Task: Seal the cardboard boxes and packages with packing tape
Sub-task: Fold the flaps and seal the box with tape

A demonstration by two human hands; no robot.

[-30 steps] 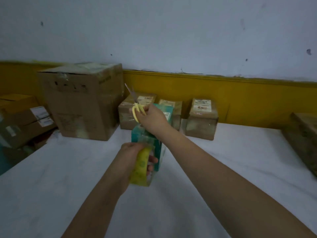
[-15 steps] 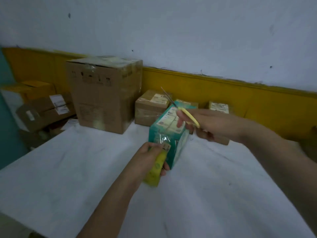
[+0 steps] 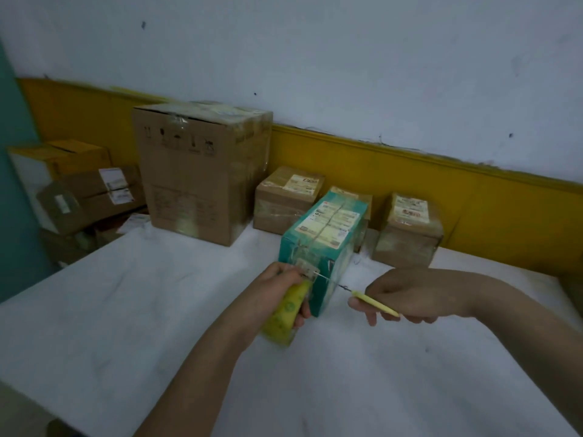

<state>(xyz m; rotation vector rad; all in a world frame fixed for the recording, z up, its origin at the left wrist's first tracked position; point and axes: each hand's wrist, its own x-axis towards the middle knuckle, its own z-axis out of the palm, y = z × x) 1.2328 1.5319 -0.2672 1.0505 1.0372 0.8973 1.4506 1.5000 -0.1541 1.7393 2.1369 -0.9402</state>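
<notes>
Centrally, the teal cardboard box (image 3: 325,234) stands on the white worktop (image 3: 157,310); at its near end the left hand (image 3: 277,285) grips a yellow packing-tape roll (image 3: 285,313), while the right hand (image 3: 407,294) (just right) pinches yellow-handled scissors (image 3: 375,302).

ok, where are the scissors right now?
Head view, right of centre: scissors in the right hand, blades reaching left to the teal box, beside the tape roll.
</notes>
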